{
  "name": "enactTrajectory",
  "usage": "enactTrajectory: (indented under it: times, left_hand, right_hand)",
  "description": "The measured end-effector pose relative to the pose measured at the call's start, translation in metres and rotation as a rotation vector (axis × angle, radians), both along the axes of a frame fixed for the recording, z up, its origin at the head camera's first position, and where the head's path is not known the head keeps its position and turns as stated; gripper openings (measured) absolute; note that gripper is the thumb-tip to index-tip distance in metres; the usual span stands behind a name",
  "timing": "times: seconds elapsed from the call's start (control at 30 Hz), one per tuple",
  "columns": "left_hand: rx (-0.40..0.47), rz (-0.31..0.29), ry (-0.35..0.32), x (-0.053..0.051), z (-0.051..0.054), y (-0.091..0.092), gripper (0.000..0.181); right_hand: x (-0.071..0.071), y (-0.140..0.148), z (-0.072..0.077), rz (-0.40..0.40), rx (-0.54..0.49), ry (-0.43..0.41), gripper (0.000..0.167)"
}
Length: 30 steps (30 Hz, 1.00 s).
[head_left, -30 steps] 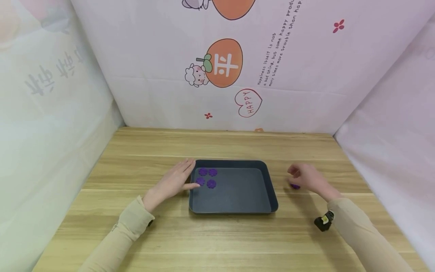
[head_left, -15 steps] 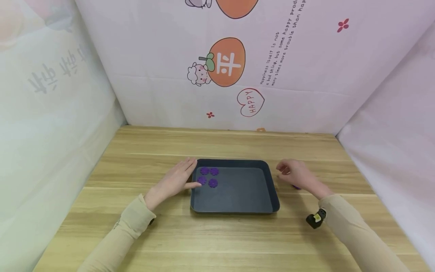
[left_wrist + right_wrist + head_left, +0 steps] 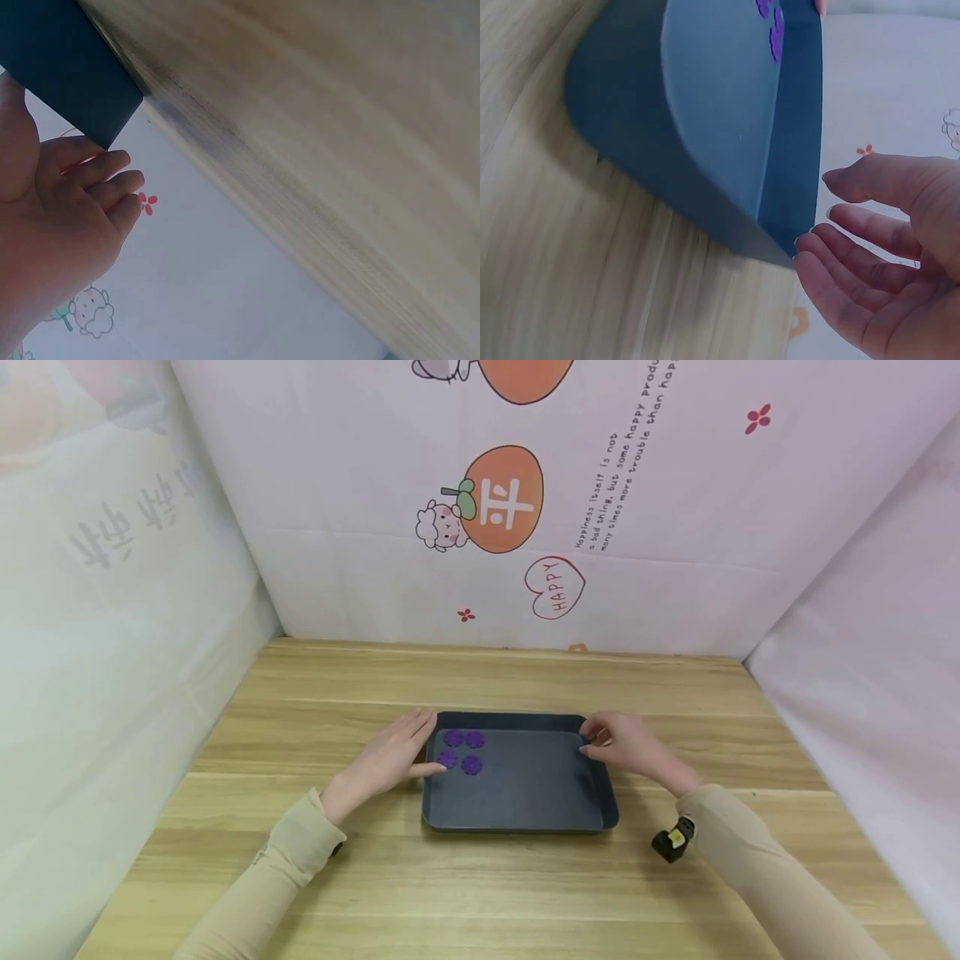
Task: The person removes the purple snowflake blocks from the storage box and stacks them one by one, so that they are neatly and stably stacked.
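Note:
A dark blue-grey rectangular tray [image 3: 525, 793] lies on the wooden table. Several flat purple flower-shaped pieces [image 3: 472, 765] are grouped in its back left part. My left hand [image 3: 386, 760] rests at the tray's back left corner, fingers extended along the outside and thumb over the rim beside one piece. In the left wrist view, its fingers [image 3: 112, 184] touch the tray corner. My right hand [image 3: 626, 745] is at the back right corner, its fingers loosely bent; the right wrist view shows nothing between thumb and fingers. The loose purple piece on the table is out of sight.
A white printed cloth wall [image 3: 375, 585] stands behind the wooden table [image 3: 480, 893], with pale cloth walls [image 3: 127, 635] at both sides. A small black device [image 3: 671, 842] is worn at the right wrist.
My right hand has moved left, from above the loose purple piece on the table to the tray's right rim, without taking the piece along. The left hand stays at the tray.

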<state>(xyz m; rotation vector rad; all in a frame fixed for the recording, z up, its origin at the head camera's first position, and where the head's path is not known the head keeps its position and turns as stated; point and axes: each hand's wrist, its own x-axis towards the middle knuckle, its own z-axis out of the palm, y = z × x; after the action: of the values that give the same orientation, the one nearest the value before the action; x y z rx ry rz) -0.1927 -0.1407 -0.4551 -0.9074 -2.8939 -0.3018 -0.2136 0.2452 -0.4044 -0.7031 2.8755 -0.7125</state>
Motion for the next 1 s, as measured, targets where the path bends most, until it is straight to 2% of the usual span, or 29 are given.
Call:
enactTrajectory:
  times: [0.23,0.6,1.0]
  left_hand:
    - [0.012,0.003,-0.023,0.000,0.001,0.000,0.087]
    - [0.005,-0.005,0.002,0.001,0.002,0.001,0.085]
    - [0.005,-0.004,0.015,0.001,0.002,0.001,0.085]
  right_hand:
    - [-0.004,-0.022,-0.001,0.035,0.000,-0.012,0.023]
    - [-0.009,-0.052,-0.006,0.135,-0.032,-0.024,0.023]
    - [-0.017,-0.076,-0.014,0.170,-0.076,-0.110,0.025]
